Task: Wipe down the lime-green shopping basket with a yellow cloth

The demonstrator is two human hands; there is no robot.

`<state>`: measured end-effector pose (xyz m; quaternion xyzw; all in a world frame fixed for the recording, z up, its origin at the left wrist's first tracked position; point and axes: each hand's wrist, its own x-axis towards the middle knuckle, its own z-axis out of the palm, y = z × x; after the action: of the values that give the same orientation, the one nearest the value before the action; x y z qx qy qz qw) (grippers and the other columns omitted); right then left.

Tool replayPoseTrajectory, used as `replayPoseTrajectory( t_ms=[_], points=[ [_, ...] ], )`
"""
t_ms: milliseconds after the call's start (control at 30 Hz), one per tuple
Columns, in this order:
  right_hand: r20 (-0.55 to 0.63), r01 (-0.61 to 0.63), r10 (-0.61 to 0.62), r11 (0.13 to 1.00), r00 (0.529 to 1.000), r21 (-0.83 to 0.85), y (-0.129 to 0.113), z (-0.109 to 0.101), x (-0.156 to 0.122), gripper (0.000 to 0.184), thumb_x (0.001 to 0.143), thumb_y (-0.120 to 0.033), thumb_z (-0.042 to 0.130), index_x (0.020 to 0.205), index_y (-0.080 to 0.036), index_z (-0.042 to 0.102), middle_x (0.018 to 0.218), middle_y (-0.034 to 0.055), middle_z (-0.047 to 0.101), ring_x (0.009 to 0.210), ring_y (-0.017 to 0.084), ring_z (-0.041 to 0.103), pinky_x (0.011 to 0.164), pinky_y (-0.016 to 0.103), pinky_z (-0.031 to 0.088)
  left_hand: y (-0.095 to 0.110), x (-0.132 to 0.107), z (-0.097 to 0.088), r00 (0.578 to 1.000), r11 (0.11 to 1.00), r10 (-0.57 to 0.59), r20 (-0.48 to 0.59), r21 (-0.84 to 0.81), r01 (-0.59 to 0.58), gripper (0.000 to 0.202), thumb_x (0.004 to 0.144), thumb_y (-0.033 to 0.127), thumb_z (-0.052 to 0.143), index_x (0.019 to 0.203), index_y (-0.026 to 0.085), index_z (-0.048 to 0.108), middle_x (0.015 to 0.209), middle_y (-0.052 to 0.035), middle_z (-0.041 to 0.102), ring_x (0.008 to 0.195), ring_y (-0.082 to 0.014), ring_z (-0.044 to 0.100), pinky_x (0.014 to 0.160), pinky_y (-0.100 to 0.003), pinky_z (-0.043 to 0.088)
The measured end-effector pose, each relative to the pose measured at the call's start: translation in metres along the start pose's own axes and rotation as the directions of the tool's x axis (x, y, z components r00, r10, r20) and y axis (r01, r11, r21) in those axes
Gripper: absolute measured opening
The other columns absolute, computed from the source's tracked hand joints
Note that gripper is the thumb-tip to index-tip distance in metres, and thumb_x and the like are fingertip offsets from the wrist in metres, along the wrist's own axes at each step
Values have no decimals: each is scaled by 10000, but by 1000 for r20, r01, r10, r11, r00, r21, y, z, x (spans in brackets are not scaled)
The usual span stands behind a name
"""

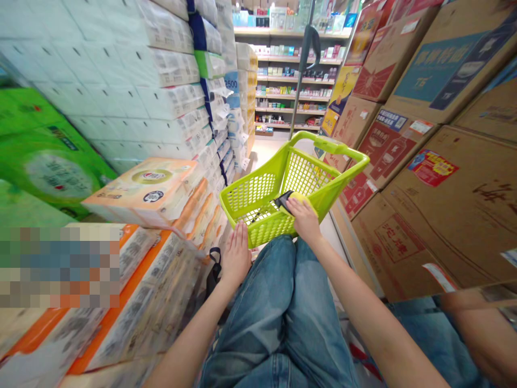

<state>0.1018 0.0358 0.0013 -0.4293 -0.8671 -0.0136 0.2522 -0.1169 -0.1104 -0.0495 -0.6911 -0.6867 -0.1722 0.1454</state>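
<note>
Head view down a store aisle. At 9 o'clock sit green shrink-wrapped multipacks [48,145]. From 7 to 8 o'clock lie orange-banded tissue packs [137,291], with one cream-and-orange pack [145,191] above them and tall stacks of white tissue packs [141,86] rising toward 11 o'clock. A black strap [214,269] hangs just beside the left hand [236,256], which is open, its palm and spread fingers flat against the near wall of a single lime-green plastic basket [252,194], seemingly steadying it rather than gripping it. The basket sits just ahead of the denim-covered knees [258,302], its handle [331,144] laid forward, probably leaving the inside free to reach. Inside are two things: a yellow rounded item [298,200] and a dark flat item [284,199]. The right hand [304,220] lies over the rim with its fingers on the yellow item; whether it grips, I cannot tell. At 12 o'clock stand shelves of small goods [294,70] behind a metal pole [302,70]. From 1 to 4 o'clock, at least seven printed cardboard cartons [424,226] are stacked.
</note>
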Motion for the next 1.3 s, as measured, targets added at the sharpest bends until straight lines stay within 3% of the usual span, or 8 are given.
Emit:
replayPoseTrajectory(
  t_ms=[133,400,533,733,867,1033,1167,1300],
  points=[
    [-72,-142,139,990,988,-27,12,-3,8,660,737,42,412,1366,-88,565,1439,145,547,1401,249,448,1199,493,292,4,1,-1,1000,1000,-8,-3,20,8,814,850,126,455,1553,1,64,1628,-174,160,1515,-256,180,1231,-415,222],
    [-17,153,-153,985,988,83,-118,53,-12,564,836,-18,431,1383,-91,549,1465,113,527,1403,229,443,1211,423,289,2,-3,1,1000,999,-2,-18,32,3,816,847,117,436,1558,17,48,1619,-180,197,1509,-253,195,1226,-418,236],
    [5,160,-161,984,987,78,-74,36,-6,601,817,4,417,1385,-138,551,1456,88,541,1394,206,457,1220,444,257,2,-3,1,1000,999,-1,-10,39,1,813,848,130,453,1554,1,71,1626,-177,171,1515,-250,178,1229,-408,230],
    [-102,-178,178,984,979,9,10,6,10,669,730,45,418,1354,-129,582,1432,115,563,1403,228,447,1223,477,235,2,-2,0,1000,1000,10,-14,20,-10,843,836,150,485,1554,-2,70,1637,-167,125,1525,-250,128,1237,-402,206],
    [-89,-159,164,985,982,65,-47,27,2,667,744,48,411,1377,-106,555,1448,143,540,1415,241,428,1219,495,242,2,-2,2,1000,1000,4,-13,18,-4,854,823,158,501,1548,-17,86,1634,-177,133,1525,-253,132,1238,-407,204],
    [-12,121,-121,983,993,137,-127,53,-14,591,828,2,417,1401,-90,526,1491,124,494,1420,219,421,1216,424,282,2,-3,2,1000,1000,-14,13,26,13,782,835,162,481,1529,-37,181,1606,-214,225,1513,-265,183,1234,-413,213],
    [19,161,-165,978,986,132,-85,37,-10,622,818,17,403,1405,-141,530,1487,80,508,1419,196,422,1225,426,260,2,-2,-1,1000,1000,-9,18,7,9,803,826,154,489,1539,-17,162,1623,-190,193,1518,-258,164,1235,-407,209],
    [-38,-83,85,995,996,59,-10,10,2,691,751,60,388,1398,-133,537,1477,93,518,1427,199,410,1232,439,231,5,-1,-3,1000,1000,-16,5,-11,16,824,826,159,494,1544,-15,129,1630,-186,163,1523,-259,143,1235,-411,208]
  ],
)
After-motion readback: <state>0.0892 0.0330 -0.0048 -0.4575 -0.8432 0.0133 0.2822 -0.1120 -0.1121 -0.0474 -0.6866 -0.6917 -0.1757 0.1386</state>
